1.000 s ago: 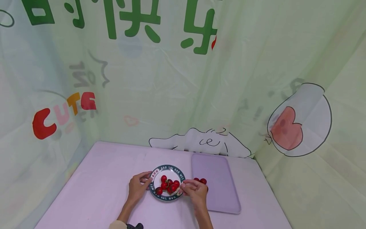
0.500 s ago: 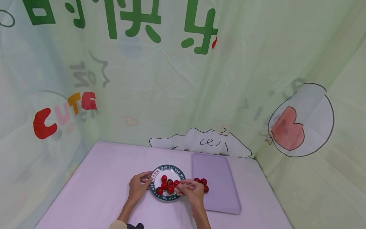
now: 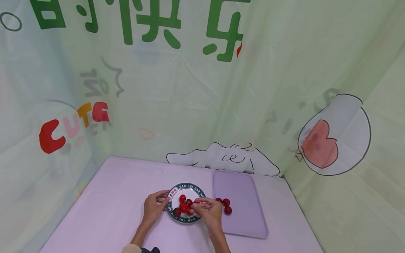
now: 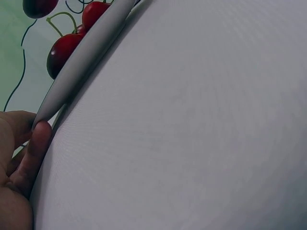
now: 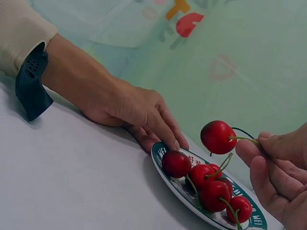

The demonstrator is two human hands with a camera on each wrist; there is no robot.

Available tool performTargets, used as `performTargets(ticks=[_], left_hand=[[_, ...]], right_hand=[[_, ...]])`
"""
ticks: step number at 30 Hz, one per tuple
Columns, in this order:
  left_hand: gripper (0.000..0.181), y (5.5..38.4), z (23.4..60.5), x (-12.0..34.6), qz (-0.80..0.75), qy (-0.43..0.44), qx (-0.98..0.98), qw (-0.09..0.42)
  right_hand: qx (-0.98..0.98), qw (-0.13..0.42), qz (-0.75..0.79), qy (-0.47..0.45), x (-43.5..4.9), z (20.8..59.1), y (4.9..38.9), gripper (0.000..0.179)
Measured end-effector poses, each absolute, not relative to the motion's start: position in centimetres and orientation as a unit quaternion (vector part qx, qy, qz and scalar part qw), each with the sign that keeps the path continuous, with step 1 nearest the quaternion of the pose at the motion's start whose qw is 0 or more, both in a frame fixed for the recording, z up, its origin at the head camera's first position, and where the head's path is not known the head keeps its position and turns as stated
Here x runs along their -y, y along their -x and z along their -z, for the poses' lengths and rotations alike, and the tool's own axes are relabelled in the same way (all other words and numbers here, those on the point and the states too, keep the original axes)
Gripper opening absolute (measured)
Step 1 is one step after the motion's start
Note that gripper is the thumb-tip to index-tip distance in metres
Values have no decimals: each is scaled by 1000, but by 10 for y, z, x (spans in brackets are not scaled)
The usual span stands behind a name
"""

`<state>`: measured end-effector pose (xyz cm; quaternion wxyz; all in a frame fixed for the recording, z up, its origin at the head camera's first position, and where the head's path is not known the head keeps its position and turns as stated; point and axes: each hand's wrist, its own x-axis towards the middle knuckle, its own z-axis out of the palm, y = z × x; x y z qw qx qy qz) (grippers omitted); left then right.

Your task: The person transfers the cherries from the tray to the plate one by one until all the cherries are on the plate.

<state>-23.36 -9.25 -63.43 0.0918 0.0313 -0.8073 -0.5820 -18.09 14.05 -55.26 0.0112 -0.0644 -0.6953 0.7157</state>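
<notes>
Handling of red cherries at a round plate, seen from the head and from both wrists. The left hand [image 3: 154,207] holds the round white plate with a dark teal, lettered rim [image 3: 191,193] at its left edge, in a narrow grip: the thumb lies on the rim and other fingers reach beneath it. The right hand [image 3: 207,211] is drawn in to a narrow pinch, thumb against finger, on the thin green stem [image 5: 244,139] of a glossy red cherry [image 5: 218,137]. This cherry lies just beyond the fingertips, above the plate and, in the right wrist view, apart from the fruit below it.

On the plate rests a cluster of red cherries with green stems [image 5: 214,195], several of them touching; one darker, round red cherry [image 5: 176,164] sits near the left thumb. To the right of the plate, a flat rectangular lilac tray [image 3: 242,203] bears loose dark red cherries [image 3: 227,210] near its left edge, partly behind the right hand. Plate and tray stand on a pale lilac tabletop [image 3: 126,186]. A dark teal strap [image 5: 34,81] circles the left wrist beside a cream sleeve [image 5: 24,33]. Behind the table hangs a pale green printed curtain [image 3: 190,105].
</notes>
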Motion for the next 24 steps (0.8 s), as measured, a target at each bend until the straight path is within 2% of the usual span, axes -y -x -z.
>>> performTargets(ticks=[24], left_hand=[[33, 231, 629, 94, 587, -21, 804, 90]], right_hand=[[715, 31, -696, 52, -118, 553, 191, 26]])
